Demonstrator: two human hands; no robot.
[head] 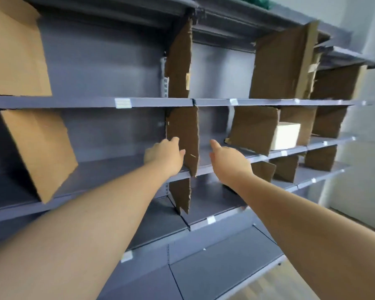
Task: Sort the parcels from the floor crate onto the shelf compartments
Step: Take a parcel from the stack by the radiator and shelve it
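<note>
Grips are both empty: the left grip (pixel 165 154) loosely curled beside a cardboard divider (pixel 183 126), the right grip (pixel 230 159) relaxed, forefinger out. A white parcel (pixel 287 135) is shelved at two o'clock, nearer the right grip; no crate is seen.

The person's left forearm (pixel 78 224) and right forearm (pixel 312 217) are bare, with uncovered skin from the lower edge of the view up to the wrists. Both look broad close to the camera and narrow toward the hands. The left hand (pixel 164 155) and right hand (pixel 230 161) are bare too, and the fingers (pixel 215 145) are blurred, so finer detail such as the nails cannot be told.
</note>
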